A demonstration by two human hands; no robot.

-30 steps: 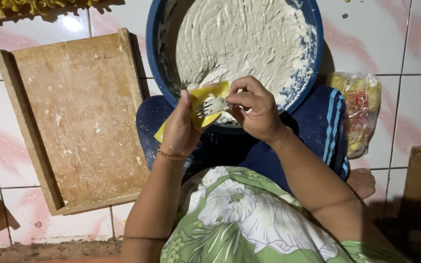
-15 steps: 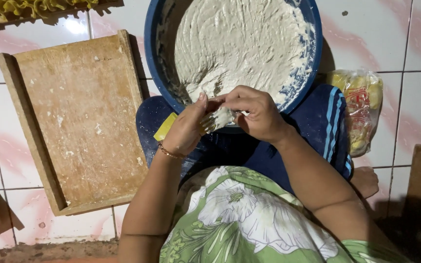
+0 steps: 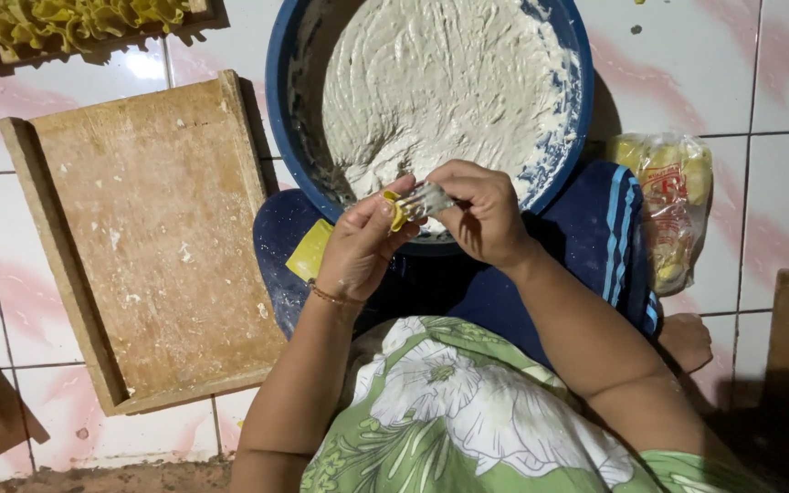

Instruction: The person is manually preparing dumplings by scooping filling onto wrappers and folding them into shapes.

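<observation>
— So, looking down from my head, what are your hands doing?

— Both are meeting just above the near rim of the blue basin (image 3: pixel 278 110). My left hand (image 3: pixel 364 245) is cupping a yellow wrapper (image 3: pixel 395 210), thumb and fingers folding it shut around a dab of filling. My right hand (image 3: pixel 478 212) is pinching a small metal utensil (image 3: pixel 431 197), a fork or spoon, I cannot tell which, with its tip touching the wrapper.

— And where is the filling coming from?

— From the pale paste (image 3: pixel 440 82) spread across the basin, which is sitting on the floor right in front of my knees.

— What else is lying around you?

— A spare yellow wrapper sheet (image 3: pixel 309 252) is resting on the dark blue cloth (image 3: pixel 595 246) over my lap, just under my left wrist. To my left an empty wooden board (image 3: pixel 152 237) is lying on the tiled floor (image 3: pixel 760 64); beyond it, at the top edge, a tray of folded yellow pieces (image 3: pixel 75 23) is showing. To my right a plastic bag (image 3: pixel 673 205) with yellow contents is leaning beside the cloth.

— What could go wrong from here?

— I am judging that the wrapper could tear if the utensil's tip drags while my fingers are squeezing. Too much paste could also ooze out of the fold and keep the edges from sealing. And the spare sheet, lying loose on my lap, could slip to the floor if I shift my leg.
</observation>
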